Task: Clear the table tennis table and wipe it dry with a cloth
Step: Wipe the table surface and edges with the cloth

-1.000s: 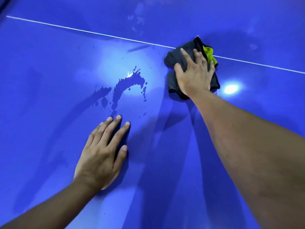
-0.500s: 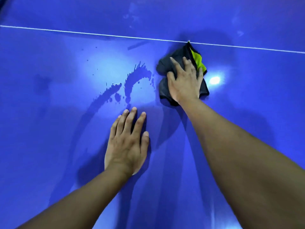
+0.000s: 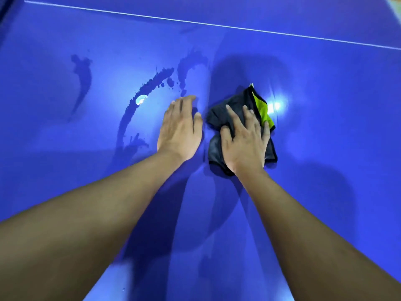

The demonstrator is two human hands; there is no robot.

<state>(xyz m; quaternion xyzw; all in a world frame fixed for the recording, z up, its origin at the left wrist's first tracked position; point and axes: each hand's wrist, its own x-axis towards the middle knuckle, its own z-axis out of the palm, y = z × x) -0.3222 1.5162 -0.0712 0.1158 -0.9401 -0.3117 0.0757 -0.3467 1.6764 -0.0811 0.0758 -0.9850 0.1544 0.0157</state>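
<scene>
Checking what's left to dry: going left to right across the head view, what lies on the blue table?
Small separate water smear → curved trail of water → left hand, flat on the blue table → right hand pressing the dark grey and lime cloth.

The cloth (image 3: 217, 148) lies on the worktop (image 3: 325, 192). The right hand (image 3: 245, 140) rests on top of the cloth. The left hand (image 3: 180, 129) rests on the worktop just beside the cloth, on its left. The spilled water (image 3: 138, 101) sits left of and behind the left hand. A line (image 3: 195, 22) runs across far behind them all.
</scene>
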